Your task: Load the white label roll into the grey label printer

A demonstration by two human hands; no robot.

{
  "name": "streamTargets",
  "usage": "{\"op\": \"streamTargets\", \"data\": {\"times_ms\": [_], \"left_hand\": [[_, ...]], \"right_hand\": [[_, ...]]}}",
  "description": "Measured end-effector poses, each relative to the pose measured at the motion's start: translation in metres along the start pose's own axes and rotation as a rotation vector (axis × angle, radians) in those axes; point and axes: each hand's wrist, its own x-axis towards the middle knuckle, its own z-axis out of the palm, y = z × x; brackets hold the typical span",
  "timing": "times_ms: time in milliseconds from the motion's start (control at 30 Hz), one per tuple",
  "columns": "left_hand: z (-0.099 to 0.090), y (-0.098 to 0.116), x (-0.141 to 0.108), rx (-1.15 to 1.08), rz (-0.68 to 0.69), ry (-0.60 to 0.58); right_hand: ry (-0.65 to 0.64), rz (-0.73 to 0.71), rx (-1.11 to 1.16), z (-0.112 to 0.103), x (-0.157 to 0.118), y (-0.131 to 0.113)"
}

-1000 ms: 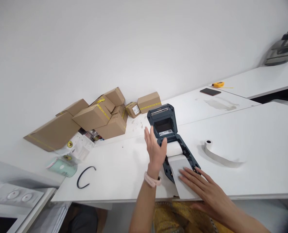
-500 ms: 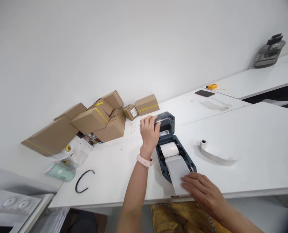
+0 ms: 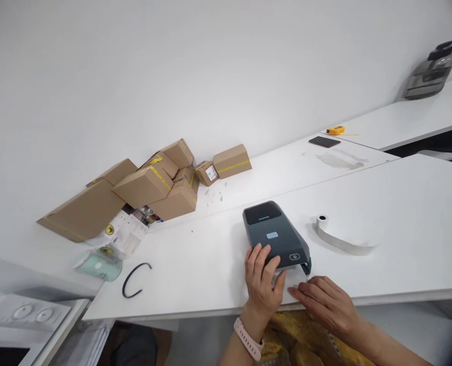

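Observation:
A dark blue-grey label printer (image 3: pixel 277 231) stands near the front edge of the white table, its lid lowered with a gap at the front right corner. My left hand (image 3: pixel 262 279) grips the lid's front edge, fingers on top and thumb at the front. White paper (image 3: pixel 292 274) comes out under the lid, mostly hidden. Just in front of the printer, my right hand (image 3: pixel 327 302) pinches the paper's end with fingers together. To the right lies a small white paper roll (image 3: pixel 322 219) with a strip unrolled from it. The roll inside the printer is hidden.
Cardboard boxes (image 3: pixel 145 185) are piled at the back left, with plastic-wrapped packs (image 3: pixel 128 231) and a mint-green container (image 3: pixel 99 267) before them. A black curved band (image 3: pixel 128 282) lies at left. Farther right are a phone (image 3: pixel 325 142), a yellow tape measure (image 3: pixel 336 130) and a bottle (image 3: pixel 431 73).
The printer's lid has swung down from raised to lowered over the paper roll, with my left hand moving toward me along with it. My right hand stays near the paper's end.

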Motion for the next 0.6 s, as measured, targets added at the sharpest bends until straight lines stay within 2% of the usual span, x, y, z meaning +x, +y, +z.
{"op": "streamTargets", "data": {"times_ms": [267,333,400,467,533,600], "left_hand": [[-0.001,0.005,-0.017,-0.107,-0.059,-0.063],[0.002,0.005,-0.024,-0.112,-0.058,-0.054],[0.006,0.005,-0.029,-0.112,-0.056,-0.039],[0.011,0.004,-0.032,-0.117,-0.056,-0.009],[0.016,0.002,-0.033,-0.126,-0.056,0.033],[0.021,0.001,-0.034,-0.124,-0.025,0.080]], "right_hand": [[-0.022,0.029,-0.008,0.003,-0.010,-0.001],[0.003,0.059,0.030,0.000,-0.014,-0.005],[0.086,0.137,0.078,-0.003,-0.017,-0.007],[0.201,0.321,0.126,-0.005,-0.013,-0.007],[0.288,0.614,0.200,-0.002,-0.002,-0.002],[0.273,0.922,0.363,0.005,0.016,0.007]]}}
